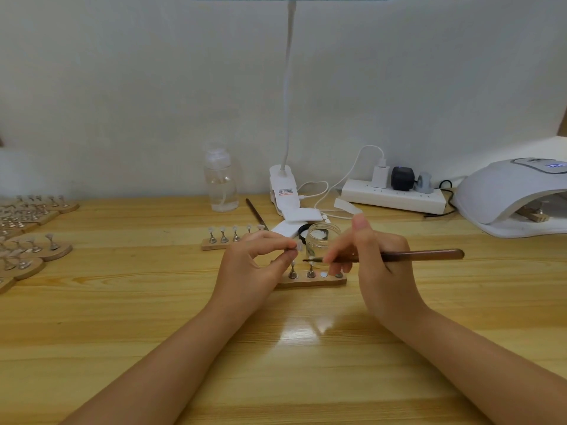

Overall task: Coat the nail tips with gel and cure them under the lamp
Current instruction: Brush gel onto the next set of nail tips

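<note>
Pinching a nail tip [299, 247] in my left hand [251, 271], my right hand [377, 259] grips the brush [399, 256], bristles pointing nine o'clock toward it.

Bare forearms, hands [254, 265]; no sleeves

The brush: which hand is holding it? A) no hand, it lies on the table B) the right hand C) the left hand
B: the right hand grips the brush in its fingers, while the left hand pinches a nail tip.
</note>
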### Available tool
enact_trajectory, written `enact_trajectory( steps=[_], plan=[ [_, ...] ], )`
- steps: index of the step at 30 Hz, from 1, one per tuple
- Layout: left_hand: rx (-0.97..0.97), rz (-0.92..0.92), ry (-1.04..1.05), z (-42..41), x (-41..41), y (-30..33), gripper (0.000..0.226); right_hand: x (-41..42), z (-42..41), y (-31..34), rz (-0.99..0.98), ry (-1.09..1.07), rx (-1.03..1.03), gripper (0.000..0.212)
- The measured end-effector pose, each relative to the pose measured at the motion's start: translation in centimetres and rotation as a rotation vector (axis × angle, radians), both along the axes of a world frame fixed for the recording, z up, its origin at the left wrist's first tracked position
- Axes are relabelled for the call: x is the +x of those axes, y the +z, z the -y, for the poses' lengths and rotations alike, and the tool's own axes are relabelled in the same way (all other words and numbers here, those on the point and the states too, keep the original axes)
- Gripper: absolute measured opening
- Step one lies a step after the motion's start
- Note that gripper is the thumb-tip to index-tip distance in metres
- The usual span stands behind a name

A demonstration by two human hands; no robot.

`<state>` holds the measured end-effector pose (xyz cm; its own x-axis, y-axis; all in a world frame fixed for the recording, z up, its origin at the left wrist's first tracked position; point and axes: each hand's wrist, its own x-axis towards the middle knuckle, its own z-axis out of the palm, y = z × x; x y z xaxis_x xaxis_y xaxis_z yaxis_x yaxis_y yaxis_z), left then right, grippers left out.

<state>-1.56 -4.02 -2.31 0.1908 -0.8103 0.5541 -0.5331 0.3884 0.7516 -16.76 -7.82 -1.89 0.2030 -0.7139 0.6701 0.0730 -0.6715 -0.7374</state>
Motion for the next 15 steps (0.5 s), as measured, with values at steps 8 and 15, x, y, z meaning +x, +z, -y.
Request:
enact_trajectory(
  steps=[8,15],
  plan=[
    [0.007,-0.029,0.000,0.01,-0.08,0.03,0.020,0.08,-0.15,0.03,-0.015,-0.026,-0.022,0.048],
    [-0.017,0.003,0.016,0.03,-0.01,0.10,0.024,0.03,-0.24,0.07,-0.005,-0.028,0.013,0.049]
  ],
)
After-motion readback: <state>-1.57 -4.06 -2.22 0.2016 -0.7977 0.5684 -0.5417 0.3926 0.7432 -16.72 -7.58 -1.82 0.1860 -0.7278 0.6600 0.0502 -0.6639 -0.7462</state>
